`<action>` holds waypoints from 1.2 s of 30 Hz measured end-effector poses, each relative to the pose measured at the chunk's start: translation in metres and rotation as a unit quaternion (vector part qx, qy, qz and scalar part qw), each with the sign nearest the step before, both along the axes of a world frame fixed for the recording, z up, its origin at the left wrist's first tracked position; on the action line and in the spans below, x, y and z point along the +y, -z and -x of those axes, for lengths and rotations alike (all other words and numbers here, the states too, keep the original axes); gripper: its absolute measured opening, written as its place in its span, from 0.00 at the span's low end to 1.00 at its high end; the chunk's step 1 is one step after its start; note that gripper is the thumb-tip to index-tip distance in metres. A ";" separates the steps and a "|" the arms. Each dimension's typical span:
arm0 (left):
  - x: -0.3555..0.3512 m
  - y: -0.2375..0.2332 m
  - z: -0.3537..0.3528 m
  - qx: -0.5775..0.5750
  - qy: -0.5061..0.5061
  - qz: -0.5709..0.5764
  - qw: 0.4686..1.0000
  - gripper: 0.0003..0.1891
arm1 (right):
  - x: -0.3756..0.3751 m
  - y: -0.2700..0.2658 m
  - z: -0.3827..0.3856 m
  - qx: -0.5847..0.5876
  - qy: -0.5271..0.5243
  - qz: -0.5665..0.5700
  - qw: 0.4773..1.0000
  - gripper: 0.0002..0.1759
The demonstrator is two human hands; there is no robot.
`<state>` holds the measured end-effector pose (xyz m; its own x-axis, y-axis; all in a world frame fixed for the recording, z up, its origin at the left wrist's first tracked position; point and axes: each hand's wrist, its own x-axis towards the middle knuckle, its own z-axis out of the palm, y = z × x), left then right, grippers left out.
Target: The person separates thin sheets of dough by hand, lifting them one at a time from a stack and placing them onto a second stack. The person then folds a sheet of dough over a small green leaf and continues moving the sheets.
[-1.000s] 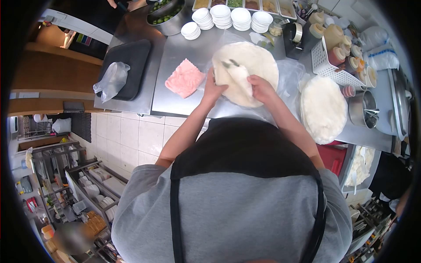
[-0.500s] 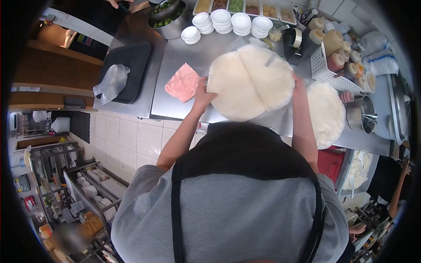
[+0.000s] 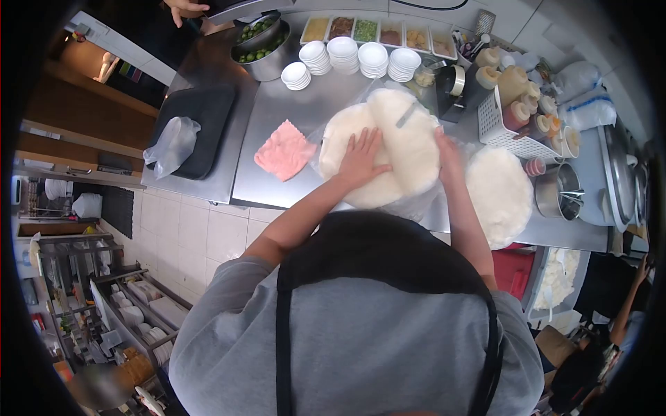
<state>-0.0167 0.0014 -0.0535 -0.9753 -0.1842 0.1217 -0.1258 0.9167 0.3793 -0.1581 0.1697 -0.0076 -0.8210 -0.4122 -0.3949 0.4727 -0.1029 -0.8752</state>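
A large, round white slab (image 3: 409, 163), like a thick sheet of dough or a stack of thin sheets, lies on clear plastic before me. A crease crosses it, and its right part bulges up along that fold. My left hand (image 3: 362, 158) rests flat on the left part with its fingers spread. At the right rim, my right hand (image 3: 449, 152) grips the edge; some of its fingers are hidden. A second white round (image 3: 498, 197) sits on the counter to the right. Left of the creased slab is a crumpled pink cloth (image 3: 283, 151).
Stacked white bowls (image 3: 343, 54) stand at the back, near a metal pot (image 3: 270, 66) of green fruit. A black tray (image 3: 211, 132) bears a plastic bag (image 3: 173, 145). On the right are a white basket (image 3: 510, 128) of bottles and a steel pot (image 3: 555, 191). Another person's hand (image 3: 184, 8) shows top left.
My left hand has moved from the slab's left edge onto its top, fingers spread. My right hand stays at the right rim, and the right part now bends up more sharply at the crease.
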 end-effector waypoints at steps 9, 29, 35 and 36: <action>0.003 -0.003 -0.003 -0.014 0.017 0.077 0.997 0.41 | 0.006 -0.048 0.017 -0.081 -0.040 0.156 0.984 0.22; -0.033 0.029 0.006 -0.030 0.082 -0.015 0.996 0.34 | 0.028 -0.163 0.005 0.335 -0.187 -0.086 0.919 0.11; -0.041 -0.039 -0.040 0.062 -0.141 -0.814 0.560 0.30 | -0.007 -0.024 -0.056 0.200 -0.497 -0.146 0.831 0.10; -0.043 -0.025 -0.046 0.062 -0.165 -0.796 0.580 0.30 | -0.007 -0.011 -0.057 0.198 -0.502 -0.143 0.830 0.10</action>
<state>0.0297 -0.0417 -0.0281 -0.8572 -0.3340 -0.3921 -0.0752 -0.6719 0.7368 -0.1007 0.1624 0.0037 -0.2087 -0.9031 -0.3754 -0.1357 0.4069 -0.9034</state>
